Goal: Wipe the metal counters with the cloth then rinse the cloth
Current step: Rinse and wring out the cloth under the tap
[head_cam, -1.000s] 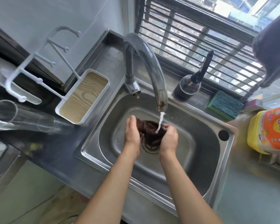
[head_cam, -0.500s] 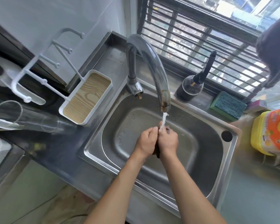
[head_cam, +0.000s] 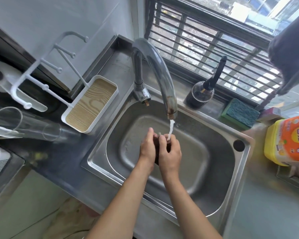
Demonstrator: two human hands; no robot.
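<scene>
My left hand (head_cam: 148, 149) and right hand (head_cam: 170, 152) are now pressed together, fingers clamped on the dark cloth (head_cam: 156, 158), which a second ago lay spread open between them. It is bunched over the sink (head_cam: 219, 200), the faucet (head_cam: 162, 78) stream (head_cam: 171, 129) striking my right fingers (head_cam: 163, 140). I judge wiping is done and rinsing is turning to wringing.
</scene>
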